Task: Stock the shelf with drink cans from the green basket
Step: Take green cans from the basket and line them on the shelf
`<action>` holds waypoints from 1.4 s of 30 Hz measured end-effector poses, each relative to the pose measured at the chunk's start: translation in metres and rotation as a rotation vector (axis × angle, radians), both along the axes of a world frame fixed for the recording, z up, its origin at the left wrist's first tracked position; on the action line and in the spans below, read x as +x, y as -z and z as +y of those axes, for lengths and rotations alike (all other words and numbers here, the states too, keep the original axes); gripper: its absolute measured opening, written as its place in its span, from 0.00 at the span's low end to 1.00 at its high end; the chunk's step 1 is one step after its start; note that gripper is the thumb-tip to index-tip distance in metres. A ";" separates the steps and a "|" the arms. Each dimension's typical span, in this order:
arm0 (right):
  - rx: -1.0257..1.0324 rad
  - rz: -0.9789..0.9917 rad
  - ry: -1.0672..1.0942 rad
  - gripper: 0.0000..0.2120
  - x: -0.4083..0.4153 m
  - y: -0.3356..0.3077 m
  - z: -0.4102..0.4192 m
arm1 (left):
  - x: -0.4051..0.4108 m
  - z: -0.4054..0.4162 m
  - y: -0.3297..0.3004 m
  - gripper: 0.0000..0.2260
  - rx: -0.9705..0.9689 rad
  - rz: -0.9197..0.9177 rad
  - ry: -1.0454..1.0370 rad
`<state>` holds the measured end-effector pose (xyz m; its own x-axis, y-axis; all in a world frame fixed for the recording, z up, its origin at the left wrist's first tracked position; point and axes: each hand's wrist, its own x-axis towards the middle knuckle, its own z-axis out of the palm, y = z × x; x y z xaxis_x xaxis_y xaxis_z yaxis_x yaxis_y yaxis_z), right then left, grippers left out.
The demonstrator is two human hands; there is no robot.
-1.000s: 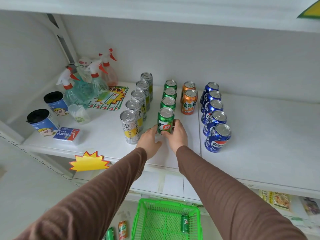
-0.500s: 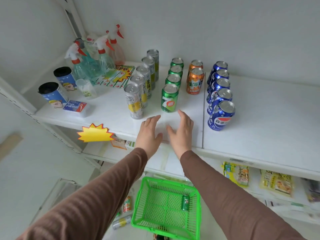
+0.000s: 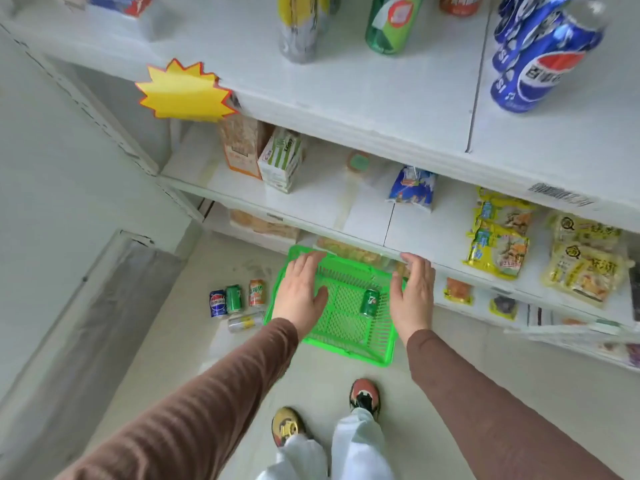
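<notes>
Goods and clutter around the work place

At upper left, a yellow starburst tag (image 3: pixel 183 91), blank, with red outline, fixed at a front edge. Below it, on the lower shelf (image 3: pixel 311 202), an orange-brown carton (image 3: pixel 240 147) standing just beside a green-and-white carton (image 3: pixel 282 161); further right a blue-and-white bag (image 3: pixel 412 187), then bright yellow snack packets (image 3: pixel 498 237) and pale yellow packets (image 3: pixel 585 261) lying flat, side by side. Small dark packets (image 3: pixel 504 304) one level lower, too blurred to read. At left on the pale floor (image 3: pixel 450 375), a grey sheet (image 3: pixel 114 306). At bottom, white trousers (image 3: pixel 356 445) over two colourful shoes (image 3: pixel 289 426), a little apart.
</notes>
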<state>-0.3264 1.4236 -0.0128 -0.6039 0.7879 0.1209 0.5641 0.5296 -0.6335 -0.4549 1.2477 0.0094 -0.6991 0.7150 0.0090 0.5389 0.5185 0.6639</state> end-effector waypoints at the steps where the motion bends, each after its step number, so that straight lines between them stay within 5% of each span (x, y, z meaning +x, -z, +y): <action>1: -0.061 -0.045 0.049 0.16 0.007 0.022 -0.001 | 0.009 -0.003 0.022 0.28 -0.037 -0.039 -0.016; 13: -0.620 -0.483 0.219 0.20 0.021 0.316 0.025 | 0.067 0.050 0.300 0.27 -0.212 -0.293 -0.089; 25: -0.524 -0.627 0.363 0.23 -0.023 0.541 0.080 | 0.052 0.114 0.506 0.27 -0.222 -0.338 -0.034; 33: -0.370 -0.784 0.369 0.39 -0.032 0.601 0.072 | 0.041 0.120 0.553 0.25 -0.244 -0.389 -0.041; 42: -0.681 -0.471 0.278 0.33 -0.032 0.554 0.051 | 0.027 0.092 0.524 0.26 -0.319 -0.437 -0.117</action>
<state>-0.3585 1.4747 -0.5670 -0.2477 0.7241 -0.6437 0.8996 -0.0747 -0.4302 -0.4283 1.3399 -0.5149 -0.6639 0.5523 -0.5042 0.1749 0.7702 0.6133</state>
